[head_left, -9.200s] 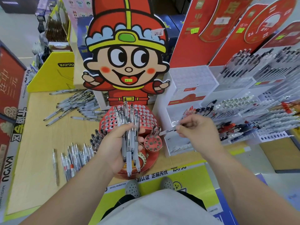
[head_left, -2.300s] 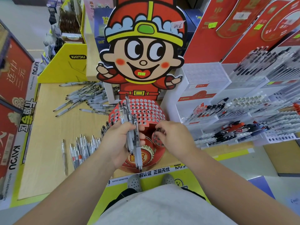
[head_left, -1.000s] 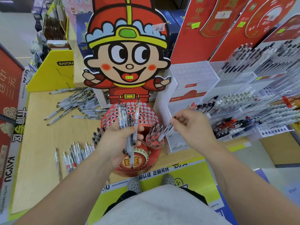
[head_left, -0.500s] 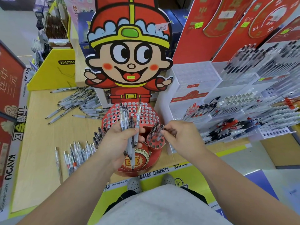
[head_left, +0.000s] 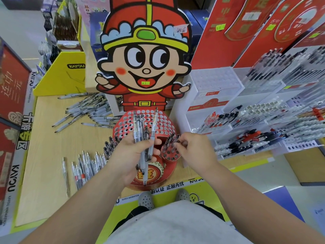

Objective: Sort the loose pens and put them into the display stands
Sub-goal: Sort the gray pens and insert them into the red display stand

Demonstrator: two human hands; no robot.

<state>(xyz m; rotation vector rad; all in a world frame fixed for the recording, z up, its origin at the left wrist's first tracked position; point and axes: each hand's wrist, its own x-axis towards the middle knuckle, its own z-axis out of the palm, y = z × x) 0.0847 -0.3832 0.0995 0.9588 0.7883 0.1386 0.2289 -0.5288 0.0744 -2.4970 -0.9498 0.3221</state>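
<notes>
Head view: loose pens (head_left: 86,163) litter wooden tabletop (head_left: 45,141); display stands (head_left: 216,80) right.

Wooden table (head_left: 44,141) carries loose pens (head_left: 84,111), red stand (head_left: 163,120)

Head-worn view, facing down, close over display

I'm in a stationery shop.
The cartoon-boy cutout (head_left: 144,67) before me wears a price sticker (head_left: 182,29); right of it stand tiered clear pen racks (head_left: 263,120) under price-tagged red boards (head_left: 228,32).
</notes>
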